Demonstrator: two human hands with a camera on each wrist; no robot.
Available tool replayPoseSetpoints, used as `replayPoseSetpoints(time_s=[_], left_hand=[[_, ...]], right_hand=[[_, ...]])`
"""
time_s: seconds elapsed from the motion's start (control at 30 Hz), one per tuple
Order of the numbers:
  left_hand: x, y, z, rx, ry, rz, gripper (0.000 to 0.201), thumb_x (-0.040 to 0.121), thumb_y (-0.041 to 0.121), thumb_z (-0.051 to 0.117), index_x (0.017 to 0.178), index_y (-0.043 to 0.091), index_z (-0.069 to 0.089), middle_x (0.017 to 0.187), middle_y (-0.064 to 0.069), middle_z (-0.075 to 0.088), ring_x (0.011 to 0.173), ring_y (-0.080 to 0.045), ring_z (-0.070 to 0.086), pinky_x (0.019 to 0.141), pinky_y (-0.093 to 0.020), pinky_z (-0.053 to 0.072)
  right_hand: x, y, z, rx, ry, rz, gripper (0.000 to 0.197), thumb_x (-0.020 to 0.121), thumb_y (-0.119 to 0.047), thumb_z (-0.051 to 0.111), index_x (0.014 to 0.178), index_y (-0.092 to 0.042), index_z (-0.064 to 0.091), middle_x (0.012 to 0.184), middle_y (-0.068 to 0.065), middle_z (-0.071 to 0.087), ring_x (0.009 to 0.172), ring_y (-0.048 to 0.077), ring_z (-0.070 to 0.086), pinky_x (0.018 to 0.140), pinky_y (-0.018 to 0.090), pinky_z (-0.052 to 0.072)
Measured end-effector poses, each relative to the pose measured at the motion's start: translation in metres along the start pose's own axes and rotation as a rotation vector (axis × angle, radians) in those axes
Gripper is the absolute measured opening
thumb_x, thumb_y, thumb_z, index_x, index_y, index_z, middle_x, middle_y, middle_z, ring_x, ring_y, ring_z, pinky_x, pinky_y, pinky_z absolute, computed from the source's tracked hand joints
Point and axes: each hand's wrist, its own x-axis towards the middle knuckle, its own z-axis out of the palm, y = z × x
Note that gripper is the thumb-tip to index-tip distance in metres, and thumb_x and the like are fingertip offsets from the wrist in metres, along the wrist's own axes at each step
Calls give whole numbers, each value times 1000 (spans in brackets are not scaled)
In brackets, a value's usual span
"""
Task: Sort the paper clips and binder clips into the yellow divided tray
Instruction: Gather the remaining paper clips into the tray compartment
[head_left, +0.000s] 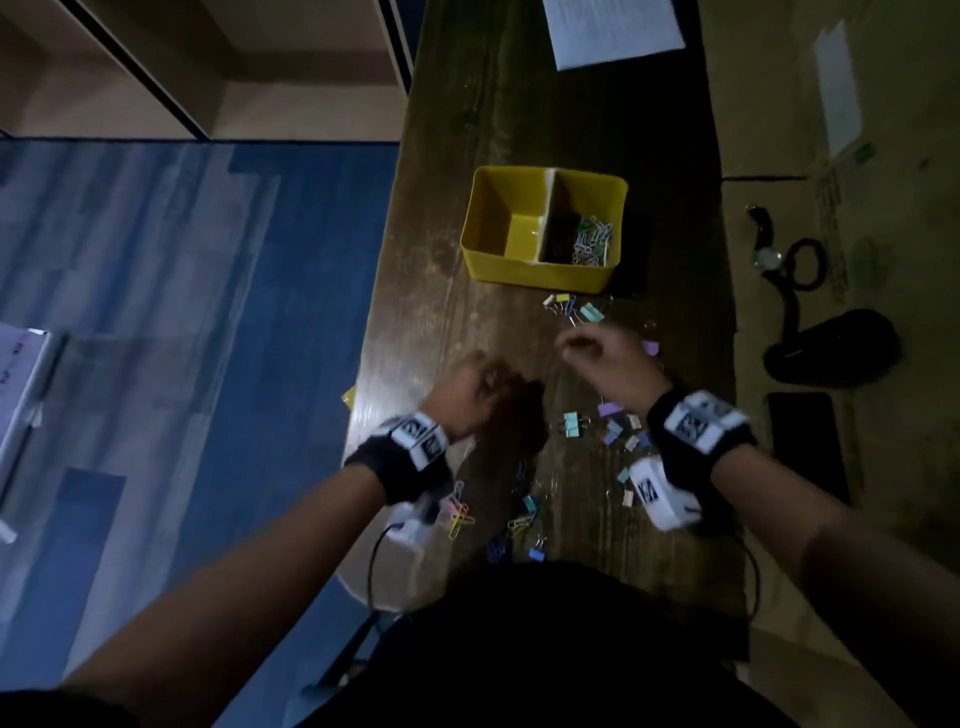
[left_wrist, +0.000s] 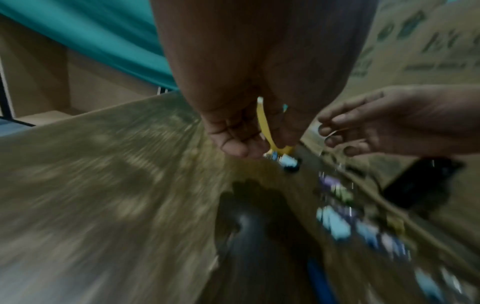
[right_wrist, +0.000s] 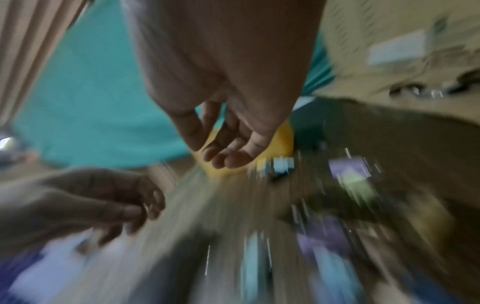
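The yellow divided tray (head_left: 535, 273) stands mid-table; its right compartment holds several paper clips (head_left: 592, 241), and its left one looks bare. Pastel binder clips (head_left: 571, 423) lie scattered between my hands and toward the tray, and coloured paper clips (head_left: 460, 514) lie near my body. My left hand (head_left: 480, 382) hovers over the table with thumb against fingertips (right_wrist: 150, 203); what it pinches is hidden. My right hand (head_left: 587, 348) hovers just short of the tray, fingers curled. A thin pale wire, seemingly a paper clip (left_wrist: 335, 131), shows at its fingertips. Both wrist views are blurred.
A white sheet of paper (head_left: 613, 31) lies at the table's far end. On the cardboard surface (head_left: 883, 208) to the right are a watch (head_left: 769, 254), a black pouch (head_left: 836, 348) and a black phone (head_left: 805, 441). The table's left edge drops to blue floor.
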Motion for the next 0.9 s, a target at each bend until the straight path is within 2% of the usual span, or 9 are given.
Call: replayPoseSetpoints(time_s=[0.07, 0.13, 0.23, 0.37, 0.5, 0.6, 0.73, 0.83, 0.9], left_hand=[[-43, -26, 22, 78, -90, -25, 20, 89, 23, 58, 106, 13, 62, 99, -8, 54, 82, -24, 58, 75, -37, 50], [-77, -45, 38, 161, -137, -40, 23, 89, 23, 57, 110, 15, 60, 103, -6, 52, 86, -24, 59, 77, -38, 51], [-109, -57, 51, 247, -150, -59, 32, 89, 27, 58, 119, 15, 58, 112, -6, 51, 94, -25, 58, 77, -34, 50], [-129, -57, 63, 352, -151, 56, 38, 87, 32, 61, 121, 18, 57, 115, -5, 50, 97, -23, 56, 74, -30, 47], [-132, -56, 67, 398, -175, 104, 41, 88, 33, 59, 125, 17, 55, 120, -7, 50, 99, -24, 57, 78, -31, 49], [-129, -51, 70, 398, -178, 145, 39, 90, 34, 56, 125, 17, 55, 119, -7, 49, 99, -24, 57, 77, -32, 51], [-120, -37, 71, 362, -176, 206, 34, 90, 29, 57, 122, 17, 59, 117, -6, 51, 98, -22, 56, 73, -29, 47], [-114, -30, 72, 386, -209, 210, 33, 90, 30, 58, 121, 18, 59, 117, -5, 52, 99, -21, 57, 73, -27, 44], [-113, -28, 73, 417, -244, 220, 31, 90, 32, 58, 119, 20, 60, 114, -2, 54, 98, -20, 58, 71, -26, 42]], right_hand=[[-35, 24, 31, -234, -210, -48, 19, 93, -12, 56, 109, -15, 65, 111, 0, 59, 99, 9, 55, 95, 31, 46], [-64, 41, 59, -438, -399, -102, 22, 95, -18, 53, 115, -20, 63, 115, -4, 54, 102, 8, 51, 96, 34, 46], [-98, 58, 88, -631, -540, -257, 35, 95, -23, 53, 130, -25, 54, 128, -3, 45, 114, 13, 45, 97, 33, 45], [-120, 69, 101, -743, -452, -323, 40, 93, -24, 56, 133, -23, 52, 128, 1, 44, 115, 20, 47, 93, 36, 47], [-125, 72, 97, -731, -364, -255, 33, 97, -22, 49, 128, -17, 55, 122, 3, 46, 107, 20, 53, 88, 29, 47], [-125, 75, 94, -763, -311, -230, 37, 95, -15, 49, 132, -19, 52, 125, 3, 47, 111, 20, 52, 90, 29, 46], [-130, 80, 83, -739, -274, -122, 43, 90, -2, 50, 131, -16, 54, 125, 4, 52, 112, 21, 54, 92, 29, 46], [-134, 93, 73, -672, -197, 22, 41, 93, -2, 48, 129, -19, 55, 123, 1, 54, 104, 17, 58, 88, 30, 50], [-136, 95, 67, -685, -132, 61, 36, 94, -7, 48, 127, -18, 56, 123, 2, 54, 101, 17, 57, 85, 31, 51]])
